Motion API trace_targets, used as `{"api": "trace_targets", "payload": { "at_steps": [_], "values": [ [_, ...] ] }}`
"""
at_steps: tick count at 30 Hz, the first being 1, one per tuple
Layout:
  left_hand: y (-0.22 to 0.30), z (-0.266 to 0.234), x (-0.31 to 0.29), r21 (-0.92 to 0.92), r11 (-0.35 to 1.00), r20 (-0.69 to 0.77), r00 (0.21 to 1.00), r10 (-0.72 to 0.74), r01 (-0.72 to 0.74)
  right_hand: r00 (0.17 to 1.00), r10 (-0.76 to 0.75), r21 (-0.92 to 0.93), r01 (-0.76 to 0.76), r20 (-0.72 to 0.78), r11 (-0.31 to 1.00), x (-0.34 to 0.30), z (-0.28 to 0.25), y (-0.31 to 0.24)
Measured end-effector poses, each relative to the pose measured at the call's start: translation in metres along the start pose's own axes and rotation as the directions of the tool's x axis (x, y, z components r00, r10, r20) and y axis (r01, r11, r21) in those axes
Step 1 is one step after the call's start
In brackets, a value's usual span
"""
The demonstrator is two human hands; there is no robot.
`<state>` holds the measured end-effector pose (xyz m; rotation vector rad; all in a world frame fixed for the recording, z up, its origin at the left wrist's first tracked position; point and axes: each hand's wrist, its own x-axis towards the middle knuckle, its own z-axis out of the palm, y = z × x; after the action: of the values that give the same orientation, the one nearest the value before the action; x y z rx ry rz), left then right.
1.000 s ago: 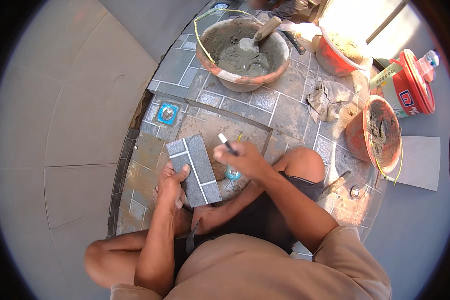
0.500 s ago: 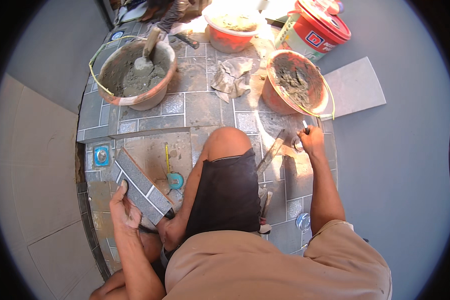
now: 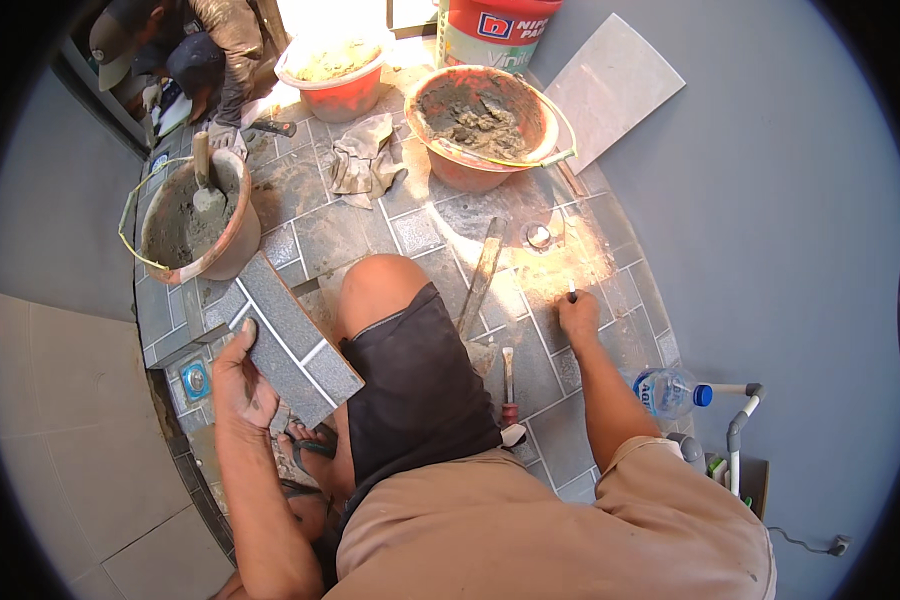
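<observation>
Since the earlier frame, the left hand [image 3: 238, 385] has raised the tile [image 3: 290, 340] higher beside the bent knee [image 3: 380, 290], while the right hand [image 3: 578, 318] has dropped to the floor [image 3: 610, 350]. That tile is a long grey rectangle, speckled, crossed by pale grout-like lines that split it into smaller blocks; it tilts up-left, with the left hand's fingers curled under its lower edge and the thumb on its face. The right hand is closed round a thin white marker [image 3: 572, 292], its tip touching the floor. A trowel [image 3: 508, 385] lies between leg and arm.
</observation>
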<state>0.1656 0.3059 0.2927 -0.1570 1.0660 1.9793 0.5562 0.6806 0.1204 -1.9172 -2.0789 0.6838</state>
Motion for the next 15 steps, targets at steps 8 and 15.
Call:
{"api": "trace_targets", "payload": {
  "at_steps": [8,15],
  "values": [
    [-0.041,-0.02,-0.023,-0.107,0.992,-0.059,0.995,-0.078,0.071,0.979,-0.115,0.375,0.044,0.17,0.926,0.005,0.027,-0.051],
    [-0.069,-0.012,-0.017,0.032,0.987,-0.109,0.983,-0.151,0.155,0.88,-0.369,0.629,0.109,0.299,0.77,-0.086,-0.011,-0.188]
  ]
}}
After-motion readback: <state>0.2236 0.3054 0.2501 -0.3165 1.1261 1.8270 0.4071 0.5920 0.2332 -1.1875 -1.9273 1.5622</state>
